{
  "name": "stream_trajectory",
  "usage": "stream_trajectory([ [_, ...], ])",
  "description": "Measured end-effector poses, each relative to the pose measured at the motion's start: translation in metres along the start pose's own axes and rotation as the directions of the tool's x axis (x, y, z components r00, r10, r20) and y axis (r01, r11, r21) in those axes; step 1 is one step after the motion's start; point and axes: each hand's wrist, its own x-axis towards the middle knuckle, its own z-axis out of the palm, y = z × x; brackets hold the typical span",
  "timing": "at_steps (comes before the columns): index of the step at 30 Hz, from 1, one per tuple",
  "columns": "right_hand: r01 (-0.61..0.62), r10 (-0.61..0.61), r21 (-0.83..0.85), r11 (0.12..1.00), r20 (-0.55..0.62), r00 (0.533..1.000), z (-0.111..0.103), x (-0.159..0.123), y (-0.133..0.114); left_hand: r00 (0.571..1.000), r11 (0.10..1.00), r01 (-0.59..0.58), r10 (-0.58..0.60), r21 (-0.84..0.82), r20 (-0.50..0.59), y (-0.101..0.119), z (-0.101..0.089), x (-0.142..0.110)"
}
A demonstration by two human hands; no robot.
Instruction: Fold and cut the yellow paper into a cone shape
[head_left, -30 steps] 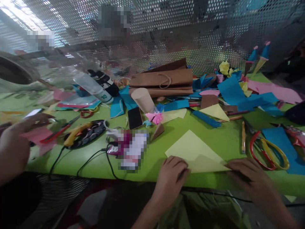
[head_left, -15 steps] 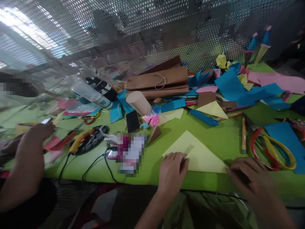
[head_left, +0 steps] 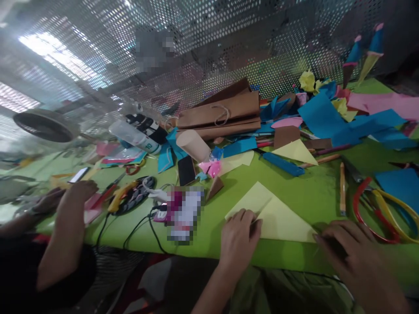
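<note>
A pale yellow paper sheet (head_left: 278, 213) with a pointed top, seemingly folded into a triangle, lies flat near the table's front edge. My left hand (head_left: 240, 233) rests on its left side, fingers curled and thumb pressed in, pinning it down. At the right corner, my right hand (head_left: 350, 246) pinches the paper's tip between thumb and fingers. Just beyond that hand lie scissors (head_left: 386, 205) with red and yellow handles and a wooden pencil (head_left: 342, 192).
Brown wrapping paper (head_left: 219, 111), blue paper pieces (head_left: 322, 120) and a blue-handled tool (head_left: 283, 163) clutter the back. Left are a phone (head_left: 186, 170), a yellow glue gun (head_left: 122, 194), cables and a bottle (head_left: 132, 135). A co-worker's arm (head_left: 70, 222) reaches in there.
The view has shifted slightly, so the table's things appear a little farther right. Both my hands keep their places on the yellow paper. The co-worker's arm also appears farther right.
</note>
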Motion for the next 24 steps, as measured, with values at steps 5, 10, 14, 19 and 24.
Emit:
stream_trajectory([
  [5, -0.017, 0.017, -0.022, 1.000, 0.018, 1.000, 0.001, 0.000, -0.002, 0.999, 1.000, 0.019, -0.020, 0.019, 0.046, 0.002, -0.003, 0.004],
  [10, -0.016, 0.016, -0.025, 1.000, -0.031, 0.999, 0.000, 0.005, -0.007, 0.998, 0.999, 0.021, -0.022, 0.032, 0.054, 0.002, -0.002, 0.005],
  [14, -0.013, 0.012, -0.027, 1.000, -0.055, 0.998, -0.002, 0.005, -0.008, 0.999, 0.999, 0.005, -0.007, 0.046, 0.041, -0.001, 0.001, 0.004],
  [19, -0.044, 0.045, 0.017, 0.999, -0.051, 0.998, -0.005, 0.001, -0.006, 1.000, 0.998, -0.014, 0.012, 0.059, 0.028, -0.004, 0.004, 0.002],
  [24, -0.076, 0.079, 0.071, 0.995, -0.032, 0.996, -0.011, 0.001, -0.007, 0.999, 0.998, -0.032, 0.031, 0.063, 0.013, -0.007, 0.004, 0.002],
])
